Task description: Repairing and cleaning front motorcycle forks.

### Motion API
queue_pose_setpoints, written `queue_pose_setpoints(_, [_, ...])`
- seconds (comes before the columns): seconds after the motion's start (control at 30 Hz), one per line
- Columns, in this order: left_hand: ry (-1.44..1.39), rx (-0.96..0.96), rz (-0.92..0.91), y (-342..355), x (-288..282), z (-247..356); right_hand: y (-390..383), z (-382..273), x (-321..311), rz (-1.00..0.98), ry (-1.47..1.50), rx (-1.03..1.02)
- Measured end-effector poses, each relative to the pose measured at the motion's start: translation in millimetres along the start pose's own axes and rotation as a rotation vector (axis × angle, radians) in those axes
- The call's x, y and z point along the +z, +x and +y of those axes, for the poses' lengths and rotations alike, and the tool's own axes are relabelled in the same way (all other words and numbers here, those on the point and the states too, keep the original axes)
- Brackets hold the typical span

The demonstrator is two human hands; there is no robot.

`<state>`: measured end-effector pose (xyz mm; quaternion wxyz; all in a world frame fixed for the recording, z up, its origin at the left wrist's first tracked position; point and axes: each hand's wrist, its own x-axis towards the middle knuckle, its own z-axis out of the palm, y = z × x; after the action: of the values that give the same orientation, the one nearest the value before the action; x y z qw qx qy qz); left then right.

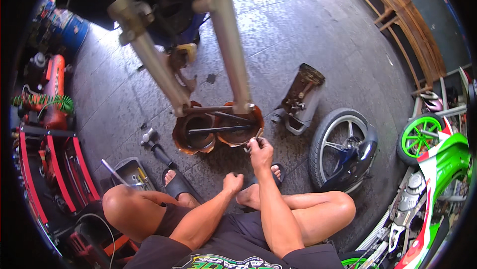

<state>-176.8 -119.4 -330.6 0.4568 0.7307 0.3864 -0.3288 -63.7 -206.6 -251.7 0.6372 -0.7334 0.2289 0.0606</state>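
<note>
"Two grey fork legs (226, 45) were seen nearest the camera, their lower ends at a pair of rust-rimmed containers (177, 137)."

"And what was held?"

"One thin, brownish piece (260, 133) was pinched between the thumb and fingers of the right hand (261, 154), projecting beyond the fingertips, just beside the right-hand container's (262, 120) rim. Metal was suggested, though its shape was poorly shown."

"Was anything held by the left hand (232, 183)?"

"That could not be told; its fingers were seemingly curled, near the right hand and closer to the body, well apart from the spoked wheel (318, 157)."
</note>
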Motion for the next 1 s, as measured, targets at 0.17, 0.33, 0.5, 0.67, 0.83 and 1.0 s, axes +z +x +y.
queue_pose_setpoints(0.17, [-0.121, 0.181, -0.187, -18, 2, -28, -67, -20, 73, -0.462, -0.111, -0.006])
queue_pose_setpoints(0.33, [-0.148, 0.036, 0.099, -28, 1, -40, -127, -17, 158, -0.864, -0.395, -0.178])
queue_pose_setpoints(0.5, [-0.155, -0.070, 0.050, -16, -9, -34, -189, 1, 241, -1.152, -0.544, -0.328])
queue_pose_setpoints(0.67, [-0.250, -0.063, 0.129, -7, -30, -29, -196, -6, 241, -1.169, -0.531, -0.242])
queue_pose_setpoints(0.83, [-0.374, -0.052, 0.300, -2, -42, -12, -124, -57, 134, -0.924, -0.608, -0.262])
queue_pose_setpoints(1.0, [-0.530, 0.076, 0.574, -5, -59, 10, -57, -154, 9, -0.291, -0.386, -0.367])
